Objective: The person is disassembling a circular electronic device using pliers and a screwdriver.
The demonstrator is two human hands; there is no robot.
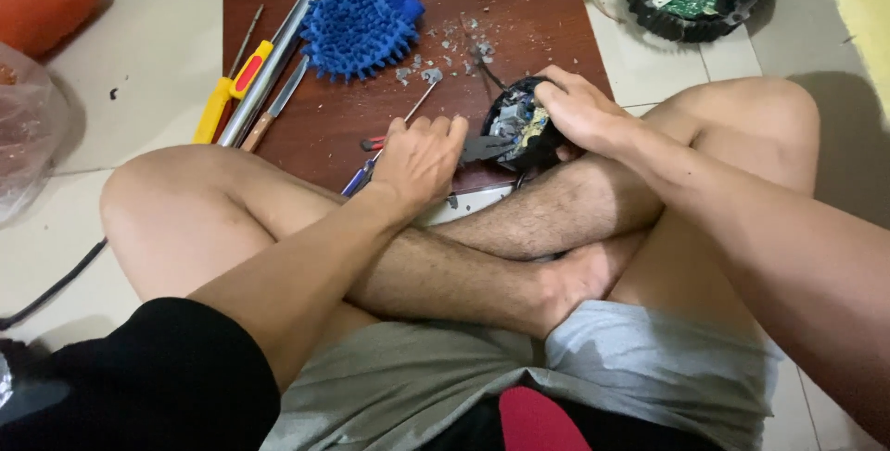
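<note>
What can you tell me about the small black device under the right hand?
The small black device is a rounded dark shell, opened so a circuit board and pale parts show inside. It sits at the near edge of the brown board, by the shin. The right hand grips its far side; the left hand is beside it.

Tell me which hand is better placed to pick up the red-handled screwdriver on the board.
Probably the left hand: it rests right beside the red-handled screwdriver on the wooden board. The right hand is gripping the small black device, steadying it.
</note>
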